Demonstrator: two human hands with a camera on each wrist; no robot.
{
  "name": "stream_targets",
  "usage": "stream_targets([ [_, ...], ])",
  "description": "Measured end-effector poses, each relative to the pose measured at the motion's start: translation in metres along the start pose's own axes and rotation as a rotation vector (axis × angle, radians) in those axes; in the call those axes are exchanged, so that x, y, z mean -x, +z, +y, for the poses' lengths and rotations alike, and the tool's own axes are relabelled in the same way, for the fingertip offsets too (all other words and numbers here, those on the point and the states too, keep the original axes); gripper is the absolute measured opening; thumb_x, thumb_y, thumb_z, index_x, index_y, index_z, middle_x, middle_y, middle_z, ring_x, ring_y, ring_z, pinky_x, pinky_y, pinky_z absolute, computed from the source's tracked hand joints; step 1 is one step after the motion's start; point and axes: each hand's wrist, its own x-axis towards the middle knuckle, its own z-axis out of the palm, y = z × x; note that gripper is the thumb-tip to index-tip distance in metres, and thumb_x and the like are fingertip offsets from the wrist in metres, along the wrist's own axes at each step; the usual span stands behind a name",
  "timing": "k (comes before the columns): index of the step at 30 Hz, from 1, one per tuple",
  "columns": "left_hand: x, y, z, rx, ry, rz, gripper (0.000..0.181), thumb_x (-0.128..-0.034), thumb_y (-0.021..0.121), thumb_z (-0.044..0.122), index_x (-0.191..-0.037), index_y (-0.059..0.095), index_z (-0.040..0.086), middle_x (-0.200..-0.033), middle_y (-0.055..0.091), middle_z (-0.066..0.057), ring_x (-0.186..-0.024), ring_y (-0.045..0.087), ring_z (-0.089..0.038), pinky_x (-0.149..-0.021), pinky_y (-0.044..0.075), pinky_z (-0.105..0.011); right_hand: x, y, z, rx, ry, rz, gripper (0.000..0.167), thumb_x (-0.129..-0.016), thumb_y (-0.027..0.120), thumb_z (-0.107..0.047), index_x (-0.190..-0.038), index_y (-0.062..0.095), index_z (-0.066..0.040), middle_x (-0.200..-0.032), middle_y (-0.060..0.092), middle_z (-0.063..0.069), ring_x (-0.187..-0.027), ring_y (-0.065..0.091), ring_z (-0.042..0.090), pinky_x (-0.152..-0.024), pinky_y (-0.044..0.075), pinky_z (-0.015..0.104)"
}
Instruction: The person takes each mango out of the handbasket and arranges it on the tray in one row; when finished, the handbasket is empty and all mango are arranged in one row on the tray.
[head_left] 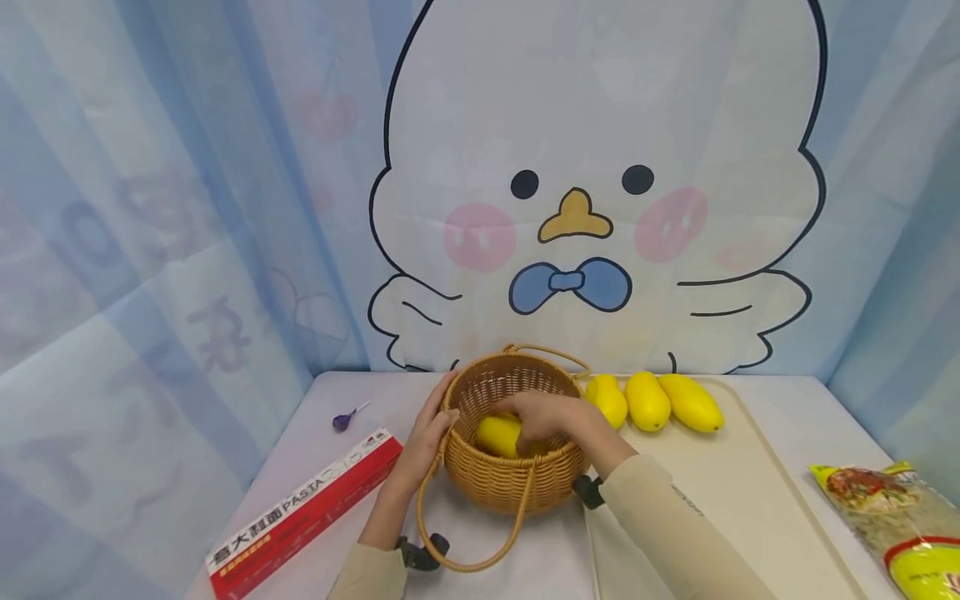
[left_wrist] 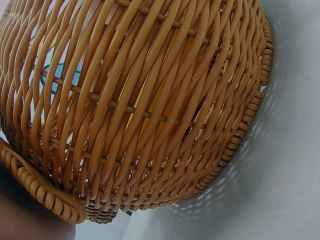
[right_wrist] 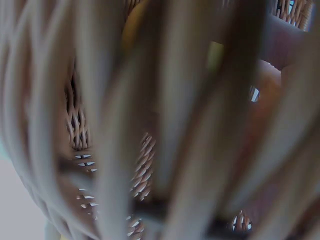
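Note:
A woven wicker basket (head_left: 487, 483) stands on the table, its front handle hanging down over the near side. My left hand (head_left: 426, 437) grips the basket's left rim, thumb over the edge. Reaching inside, my right hand (head_left: 551, 414) has its fingers curled on a yellow mango (head_left: 497, 435); the fingertips are hidden. Yellow also shows through the basket's weave (left_wrist: 110, 90) in the left wrist view. Blurred wicker strands (right_wrist: 175, 100) fill most of the right wrist view.
Three yellow mangoes (head_left: 649, 402) lie at the back of a cream tray (head_left: 720, 500). A red-and-white pasta box (head_left: 307, 512) and a purple lollipop (head_left: 342, 422) lie left of the basket. At the far right is a food packet (head_left: 892, 517). A curtain (head_left: 225, 250) hangs behind.

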Motion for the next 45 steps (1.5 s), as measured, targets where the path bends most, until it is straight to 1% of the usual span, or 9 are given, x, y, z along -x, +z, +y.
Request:
stream_targets([
  [4, -0.001, 0.001, 0.001, 0.007, 0.003, -0.005, 0.055, -0.1009, 0.042, 0.026, -0.150, 0.030, 0.048, -0.162, 0.025, 0.015, -0.152, 0.025, -0.024, -0.120, 0.027, -0.058, -0.001, 0.001, 0.003, -0.002, -0.010, 0.030, 0.074, -0.078, 0.075, -0.004, -0.144, 0.053, -0.027, -0.144, 0.055, -0.003, -0.123, 0.052, 0.020, -0.109, 0.044, 0.046],
  [11, 0.000, 0.002, 0.001, 0.001, -0.004, -0.005, 0.056, -0.1014, 0.042, 0.026, -0.153, 0.028, 0.043, -0.162, 0.024, 0.015, -0.152, 0.024, -0.024, -0.120, 0.026, -0.059, -0.005, 0.001, 0.007, 0.001, -0.074, 0.087, 0.073, -0.080, 0.075, -0.007, -0.145, 0.051, -0.029, -0.147, 0.053, -0.004, -0.130, 0.051, 0.021, -0.110, 0.043, 0.046],
  [16, 0.000, 0.001, 0.000, -0.001, -0.005, 0.005, 0.055, -0.1010, 0.042, 0.026, -0.149, 0.030, 0.049, -0.162, 0.024, 0.017, -0.153, 0.024, -0.022, -0.122, 0.024, -0.057, -0.004, -0.002, 0.004, -0.041, -0.112, 0.134, 0.073, -0.080, 0.073, -0.007, -0.146, 0.050, -0.028, -0.146, 0.054, -0.005, -0.119, 0.053, 0.018, -0.100, 0.047, 0.040],
  [23, 0.001, 0.001, -0.001, -0.021, 0.019, 0.002, 0.056, -0.1002, 0.042, 0.026, -0.150, 0.030, 0.048, -0.162, 0.025, 0.016, -0.153, 0.022, -0.020, -0.123, 0.022, -0.056, -0.002, -0.006, 0.003, -0.070, -0.138, 0.183, 0.077, -0.078, 0.073, -0.005, -0.148, 0.048, -0.028, -0.143, 0.055, -0.004, -0.105, 0.052, 0.017, -0.087, 0.047, 0.033],
  [26, 0.001, 0.001, -0.001, -0.028, 0.019, -0.003, 0.056, -0.1003, 0.042, 0.027, -0.151, 0.029, 0.046, -0.162, 0.024, 0.016, -0.153, 0.022, -0.019, -0.123, 0.021, -0.056, 0.001, -0.007, 0.003, -0.058, -0.150, 0.207, 0.078, -0.078, 0.073, -0.006, -0.148, 0.047, -0.027, -0.145, 0.054, -0.003, -0.108, 0.052, 0.015, -0.090, 0.047, 0.033],
  [31, 0.001, 0.000, -0.001, -0.027, 0.027, -0.006, 0.059, -0.1003, 0.041, 0.027, -0.157, 0.026, 0.035, -0.163, 0.024, 0.015, -0.153, 0.021, -0.019, -0.124, 0.020, -0.056, 0.007, -0.012, 0.002, -0.064, -0.188, 0.250, 0.079, -0.077, 0.073, -0.006, -0.149, 0.047, -0.025, -0.146, 0.053, -0.003, -0.109, 0.052, 0.015, -0.092, 0.047, 0.032],
  [35, 0.000, 0.000, -0.001, -0.025, 0.022, -0.003, 0.058, -0.1008, 0.041, 0.025, -0.156, 0.028, 0.037, -0.162, 0.025, 0.015, -0.153, 0.021, -0.018, -0.124, 0.019, -0.055, 0.015, -0.017, 0.003, -0.091, -0.187, 0.289, 0.079, -0.077, 0.072, -0.007, -0.148, 0.046, -0.028, -0.145, 0.053, -0.005, -0.107, 0.051, 0.015, -0.088, 0.046, 0.032],
  [40, 0.000, 0.000, 0.000, -0.027, 0.029, -0.003, 0.057, -0.1016, 0.040, 0.022, -0.156, 0.027, 0.035, -0.163, 0.025, 0.013, -0.153, 0.021, -0.020, -0.124, 0.019, -0.055, 0.026, -0.022, 0.009, -0.205, -0.168, 0.293, 0.080, -0.078, 0.072, -0.007, -0.149, 0.044, -0.033, -0.151, 0.047, -0.006, -0.110, 0.051, 0.018, -0.088, 0.048, 0.034],
  [45, 0.000, 0.001, 0.000, -0.021, 0.023, 0.002, 0.057, -0.1021, 0.039, 0.020, -0.156, 0.027, 0.035, -0.163, 0.024, 0.011, -0.153, 0.021, -0.023, -0.123, 0.020, -0.057, 0.037, -0.030, 0.014, -0.190, -0.214, 0.337, 0.079, -0.078, 0.072, -0.010, -0.149, 0.045, -0.028, -0.156, 0.042, -0.003, -0.122, 0.051, 0.019, -0.096, 0.048, 0.038],
])
